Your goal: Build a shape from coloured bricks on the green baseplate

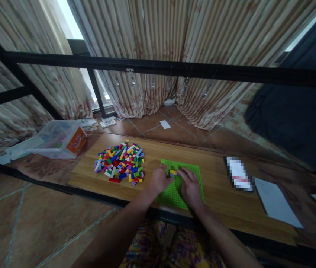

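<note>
Striped curtains hang behind a wooden bench where both hands, left hand and right hand, pinch small bricks on the green baseplate; uneven pressure could tilt a brick or shift the plate toward the loose brick pile.

Green studded baseplate: flat on the wooden board, centre of frame, slightly below middle; near edge partly covered. Small brick cluster, yellow and purple pieces visible, sits on the plate's upper middle. Loose multicoloured brick pile lies left of the plate, apart from it, left of centre.
</note>
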A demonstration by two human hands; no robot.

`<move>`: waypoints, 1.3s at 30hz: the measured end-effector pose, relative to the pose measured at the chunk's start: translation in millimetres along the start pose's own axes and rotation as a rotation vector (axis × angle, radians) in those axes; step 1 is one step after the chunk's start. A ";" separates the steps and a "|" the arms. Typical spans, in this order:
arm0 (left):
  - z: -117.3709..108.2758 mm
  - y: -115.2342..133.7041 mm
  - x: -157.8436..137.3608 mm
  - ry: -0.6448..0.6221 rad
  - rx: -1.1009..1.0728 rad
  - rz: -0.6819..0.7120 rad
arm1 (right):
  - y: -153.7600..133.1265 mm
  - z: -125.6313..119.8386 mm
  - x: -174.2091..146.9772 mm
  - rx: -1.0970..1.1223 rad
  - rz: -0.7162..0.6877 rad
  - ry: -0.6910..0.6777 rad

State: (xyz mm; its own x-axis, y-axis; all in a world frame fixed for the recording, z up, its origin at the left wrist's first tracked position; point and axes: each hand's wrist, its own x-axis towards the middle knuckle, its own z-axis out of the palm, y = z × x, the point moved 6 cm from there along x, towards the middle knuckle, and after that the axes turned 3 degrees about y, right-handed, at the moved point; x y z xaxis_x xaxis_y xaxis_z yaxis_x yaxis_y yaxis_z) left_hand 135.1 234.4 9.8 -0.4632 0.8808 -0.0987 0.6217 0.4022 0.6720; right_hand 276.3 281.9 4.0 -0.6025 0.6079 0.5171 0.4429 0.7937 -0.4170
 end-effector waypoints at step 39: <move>-94.5 -75.6 -25.0 0.298 0.284 -0.009 | -1.6 4.6 -4.7 0.033 0.043 0.031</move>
State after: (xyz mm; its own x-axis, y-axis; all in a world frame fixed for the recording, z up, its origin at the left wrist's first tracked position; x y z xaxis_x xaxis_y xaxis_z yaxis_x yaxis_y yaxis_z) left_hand 40.0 158.4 30.8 -0.6059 0.7829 0.1412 0.7473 0.4993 0.4384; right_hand 275.3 277.6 -1.2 -0.5620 0.6426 0.5208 0.4459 0.7657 -0.4636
